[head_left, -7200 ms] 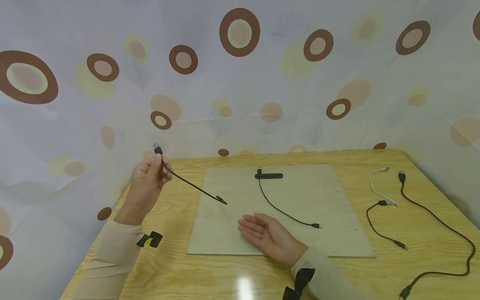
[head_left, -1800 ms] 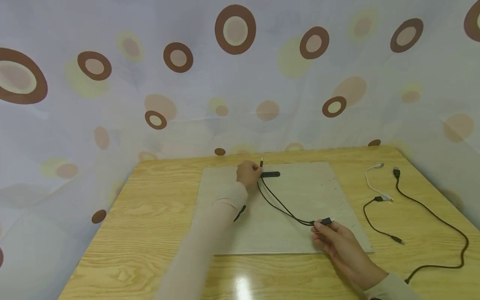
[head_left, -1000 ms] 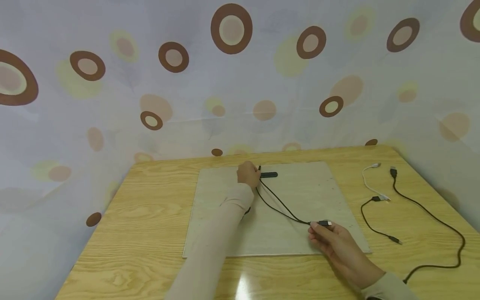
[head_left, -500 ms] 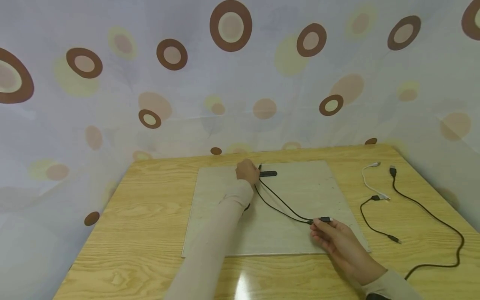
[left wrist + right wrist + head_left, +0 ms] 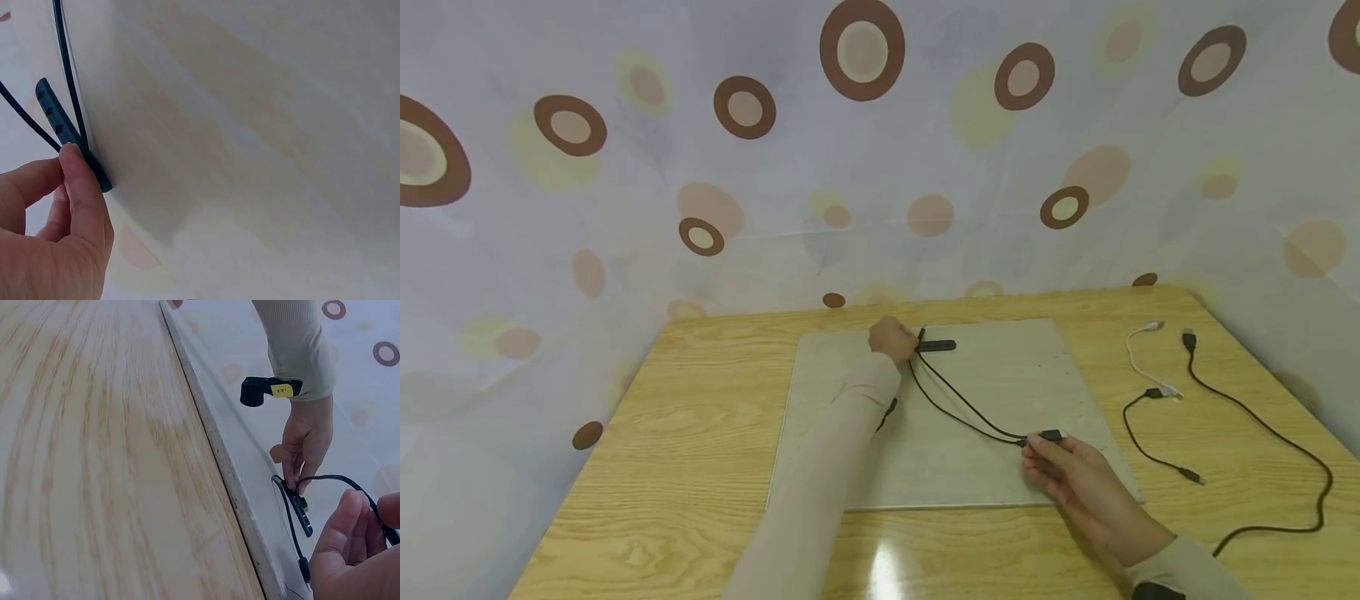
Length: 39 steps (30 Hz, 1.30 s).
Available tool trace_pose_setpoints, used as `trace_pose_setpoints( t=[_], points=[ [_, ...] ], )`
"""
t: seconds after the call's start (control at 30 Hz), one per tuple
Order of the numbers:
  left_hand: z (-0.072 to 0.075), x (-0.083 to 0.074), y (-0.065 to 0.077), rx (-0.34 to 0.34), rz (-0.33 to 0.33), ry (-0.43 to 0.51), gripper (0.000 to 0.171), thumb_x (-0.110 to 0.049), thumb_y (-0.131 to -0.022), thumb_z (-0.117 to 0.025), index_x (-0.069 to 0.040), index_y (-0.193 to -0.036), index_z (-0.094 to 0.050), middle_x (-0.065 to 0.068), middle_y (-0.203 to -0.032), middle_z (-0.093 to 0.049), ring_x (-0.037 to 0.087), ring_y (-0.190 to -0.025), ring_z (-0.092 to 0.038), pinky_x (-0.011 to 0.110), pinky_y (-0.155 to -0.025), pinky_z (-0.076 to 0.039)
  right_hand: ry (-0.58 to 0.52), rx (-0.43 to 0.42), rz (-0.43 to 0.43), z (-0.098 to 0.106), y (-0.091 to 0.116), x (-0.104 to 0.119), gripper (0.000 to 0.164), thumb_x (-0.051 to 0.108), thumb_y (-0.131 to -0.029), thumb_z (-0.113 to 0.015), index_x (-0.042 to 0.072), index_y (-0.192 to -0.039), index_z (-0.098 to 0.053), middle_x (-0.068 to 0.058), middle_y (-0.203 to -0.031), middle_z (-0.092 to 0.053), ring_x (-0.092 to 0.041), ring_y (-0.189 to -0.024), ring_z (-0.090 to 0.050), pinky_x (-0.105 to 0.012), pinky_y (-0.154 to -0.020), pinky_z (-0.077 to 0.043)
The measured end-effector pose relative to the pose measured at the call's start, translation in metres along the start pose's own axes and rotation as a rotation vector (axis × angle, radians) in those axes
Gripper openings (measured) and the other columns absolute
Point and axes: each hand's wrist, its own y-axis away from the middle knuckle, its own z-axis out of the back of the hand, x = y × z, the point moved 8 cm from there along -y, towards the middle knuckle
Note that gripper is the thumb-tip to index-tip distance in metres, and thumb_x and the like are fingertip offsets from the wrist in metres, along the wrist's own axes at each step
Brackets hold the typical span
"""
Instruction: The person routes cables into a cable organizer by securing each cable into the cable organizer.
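Note:
My left hand (image 5: pixel 891 337) pinches a black USB cable (image 5: pixel 970 405) at the left end of a black cable holder strip (image 5: pixel 937 345) on a pale board. In the left wrist view, thumb and fingertip press the cable at the notched strip (image 5: pixel 55 111). One end of this cable stands up behind the strip, partly hidden by the hand. My right hand (image 5: pixel 1086 492) pinches its other end, just below the black plug (image 5: pixel 1051 435). A second thin black cable (image 5: pixel 951 414) runs from the strip; its plug (image 5: pixel 304 570) lies beside my right hand.
The pale board (image 5: pixel 1000 479) lies on a wooden table (image 5: pixel 685 467). To its right are a white cable (image 5: pixel 1138 367), a short black cable (image 5: pixel 1150 452) and a long thick black cable (image 5: pixel 1270 425). A patterned sheet (image 5: pixel 880 150) hangs behind.
My left hand held the cable up at the left earlier and is now at the strip. My right hand, formerly flat over the board, now pinches the far end. The last second shows little movement.

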Motion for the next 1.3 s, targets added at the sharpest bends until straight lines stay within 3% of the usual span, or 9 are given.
trace_pose_setpoints(
  t=[0.1,0.27,0.4,0.53,0.63,0.83,1.07,1.3],
  points=[
    [0.001,-0.001,0.002,0.008,-0.008,0.001,0.022,-0.013,-0.091,-0.063,-0.006,-0.071,-0.071,0.011,-0.085,-0.070,0.025,-0.078,-0.065,0.034,-0.067,-0.054,0.002,-0.006,-0.004,0.000,-0.001,0.000,0.017,0.018,-0.099,-0.055,0.004,-0.107,-0.050,0.001,-0.093,-0.062,-0.008,-0.086,-0.063,-0.020,-0.081,-0.052],
    [-0.002,0.000,-0.003,0.022,-0.010,0.000,0.039,-0.009,-0.090,-0.059,-0.011,-0.053,-0.051,0.004,-0.057,-0.053,0.017,-0.052,-0.048,0.028,-0.048,-0.041,0.006,-0.004,0.006,0.000,-0.001,0.001,0.016,0.018,-0.099,-0.054,0.004,-0.106,-0.050,0.001,-0.093,-0.062,-0.008,-0.087,-0.063,-0.020,-0.082,-0.052],
    [-0.005,0.001,-0.008,0.023,-0.006,0.011,0.042,-0.005,-0.090,-0.054,-0.013,-0.051,-0.039,0.000,-0.047,-0.036,0.014,-0.043,-0.037,0.027,-0.041,-0.033,0.004,-0.017,0.005,0.003,-0.001,0.003,0.013,0.018,-0.099,-0.056,0.006,-0.103,-0.052,0.001,-0.092,-0.062,-0.008,-0.087,-0.063,-0.020,-0.082,-0.052],
    [-0.006,0.002,-0.011,0.015,-0.005,0.018,0.044,-0.004,-0.090,-0.052,-0.013,-0.050,-0.037,-0.001,-0.044,-0.032,0.013,-0.040,-0.033,0.026,-0.039,-0.031,0.006,-0.044,-0.004,0.009,-0.001,0.005,0.013,0.019,-0.098,-0.057,0.007,-0.102,-0.053,0.002,-0.092,-0.063,-0.008,-0.088,-0.063,-0.020,-0.082,-0.052],
    [-0.005,0.003,-0.011,0.005,0.008,0.024,0.043,-0.004,-0.090,-0.053,-0.011,-0.051,-0.039,0.001,-0.045,-0.036,0.014,-0.041,-0.034,0.027,-0.040,-0.031,0.000,-0.049,-0.007,0.011,-0.002,0.005,0.013,0.019,-0.097,-0.058,0.008,-0.102,-0.053,0.002,-0.092,-0.064,-0.007,-0.088,-0.064,-0.020,-0.083,-0.052],
    [-0.005,-0.002,-0.008,-0.017,0.001,0.011,0.023,-0.003,-0.090,-0.058,-0.006,-0.067,-0.055,0.008,-0.063,-0.055,0.019,-0.055,-0.050,0.028,-0.045,-0.040,0.016,-0.038,0.003,0.012,-0.004,0.006,0.012,0.020,-0.098,-0.057,0.008,-0.102,-0.055,0.002,-0.094,-0.063,-0.008,-0.089,-0.063,-0.020,-0.083,-0.052],
    [-0.006,-0.002,-0.008,-0.013,0.065,0.045,0.028,-0.005,-0.093,-0.054,-0.006,-0.065,-0.053,0.008,-0.059,-0.053,0.019,-0.051,-0.049,0.029,-0.043,-0.038,0.028,-0.014,0.016,0.010,-0.005,0.011,0.017,0.024,-0.097,-0.058,0.008,-0.104,-0.054,0.002,-0.094,-0.063,-0.006,-0.087,-0.062,-0.019,-0.081,-0.052],
    [-0.010,0.005,-0.007,-0.034,0.117,0.068,0.007,-0.009,-0.089,-0.063,-0.002,-0.088,-0.065,0.012,-0.082,-0.066,0.026,-0.074,-0.063,0.036,-0.060,-0.051,0.015,-0.013,0.018,0.010,-0.004,0.008,0.013,0.021,-0.098,-0.058,0.008,-0.100,-0.057,0.002,-0.092,-0.064,-0.007,-0.087,-0.062,-0.021,-0.082,-0.052]
  ],
)
